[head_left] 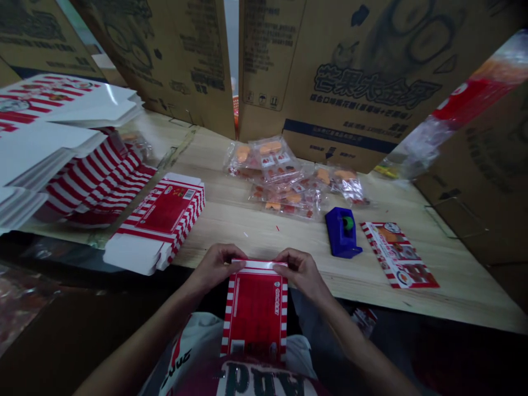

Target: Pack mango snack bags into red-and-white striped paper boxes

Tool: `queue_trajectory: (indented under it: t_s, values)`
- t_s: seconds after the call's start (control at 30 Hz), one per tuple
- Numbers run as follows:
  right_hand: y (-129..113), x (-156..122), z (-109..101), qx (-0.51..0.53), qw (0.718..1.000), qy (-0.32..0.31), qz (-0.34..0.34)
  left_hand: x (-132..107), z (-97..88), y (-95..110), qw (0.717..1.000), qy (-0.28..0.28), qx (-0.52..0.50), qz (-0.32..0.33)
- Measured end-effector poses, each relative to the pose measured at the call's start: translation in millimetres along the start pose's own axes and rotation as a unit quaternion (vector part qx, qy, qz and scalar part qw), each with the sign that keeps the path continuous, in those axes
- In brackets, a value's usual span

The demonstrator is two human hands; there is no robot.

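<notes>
In the head view I take the blue tape dispenser on the tabletop as my mark. The red-and-white carton is left of it and closer to me, its far end near the table's front edge and the rest over my lap. My left hand has thumb and fingers pinched on the carton's far left corner; my right hand pinches the far right corner likewise. So the carton reaches from my fingers back toward my body, long axis pointing at me, with the white strip of its far end stretched between my thumbs. Both hands are equally near it, but the right is nearer the dispenser. How thick the carton is, I cannot tell.

The clear sweet packets lie beyond the dispenser, mostly to its left; a printed card sits just right of it; more striped cartons lie well to its left.
</notes>
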State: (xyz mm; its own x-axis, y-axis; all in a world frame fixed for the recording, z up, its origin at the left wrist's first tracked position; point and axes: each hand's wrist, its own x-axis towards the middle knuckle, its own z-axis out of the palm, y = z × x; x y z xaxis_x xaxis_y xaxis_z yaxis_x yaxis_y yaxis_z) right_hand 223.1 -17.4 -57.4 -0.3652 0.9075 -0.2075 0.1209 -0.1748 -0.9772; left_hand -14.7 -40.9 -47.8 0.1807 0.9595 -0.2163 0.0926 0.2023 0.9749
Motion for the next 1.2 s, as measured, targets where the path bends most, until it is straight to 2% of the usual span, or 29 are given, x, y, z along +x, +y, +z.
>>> queue_trajectory:
  t_s: [0.1, 0.17, 0.3, 0.47, 0.57, 0.63, 0.73, 0.8, 0.87, 0.9, 0.93, 0.97, 1.03, 1.07, 1.1, 1.13, 1.2]
  values:
    - [-7, 8, -6, -0.008, 1.000, -0.014, -0.010, 8, -2.4, 5, 0.997, -0.029, -0.057, -0.039]
    - [-10, 11, -10, -0.015, 1.000, -0.020, -0.015, 12, -2.2, 9, 0.997, -0.041, -0.056, -0.035]
    - [-12, 7, -14, -0.058, 0.997, -0.018, -0.042, 14, -0.7, 12, 0.998, -0.039, 0.031, 0.037]
    - [0, -13, -12, -0.141, 0.981, 0.003, -0.135, 4, 4.1, 6, 0.977, -0.038, 0.144, 0.151]
    - [9, -20, -6, -0.141, 0.970, 0.042, -0.195, -2, 13.5, -3, 0.967, -0.017, 0.143, 0.212]
    - [14, -22, -1, -0.132, 0.966, 0.070, -0.212, -3, 21.5, -10, 0.962, 0.010, 0.137, 0.234]
    - [21, -26, 4, -0.118, 0.967, 0.108, -0.200, -2, 31.2, -20, 0.966, 0.044, 0.112, 0.227]
    - [25, -27, 0, -0.118, 0.970, 0.091, -0.190, 1, 33.7, -26, 0.973, 0.054, 0.084, 0.206]
    - [30, -27, -16, -0.128, 0.969, 0.077, -0.196, 5, 33.0, -32, 0.980, 0.057, 0.062, 0.180]
    - [31, -26, -30, -0.135, 0.964, 0.105, -0.206, 8, 32.1, -34, 0.983, 0.057, 0.055, 0.166]
    - [33, -26, -47, -0.145, 0.952, 0.162, -0.216, 11, 31.5, -35, 0.986, 0.056, 0.050, 0.150]
    - [34, -26, -66, -0.157, 0.931, 0.244, -0.220, 13, 31.3, -36, 0.989, 0.053, 0.044, 0.133]
    - [37, -25, -108, -0.176, 0.871, 0.417, -0.193, 15, 33.2, -34, 0.993, 0.044, 0.033, 0.104]
    - [39, -24, -128, -0.181, 0.846, 0.473, -0.165, 15, 35.0, -32, 0.994, 0.041, 0.029, 0.093]
    - [42, -23, -145, -0.180, 0.837, 0.498, -0.138, 15, 37.3, -30, 0.995, 0.041, 0.026, 0.085]
    - [45, -20, -159, -0.175, 0.839, 0.502, -0.117, 15, 39.6, -28, 0.996, 0.040, 0.026, 0.080]
    - [52, -13, -175, -0.156, 0.860, 0.477, -0.097, 15, 43.2, -24, 0.996, 0.042, 0.026, 0.078]
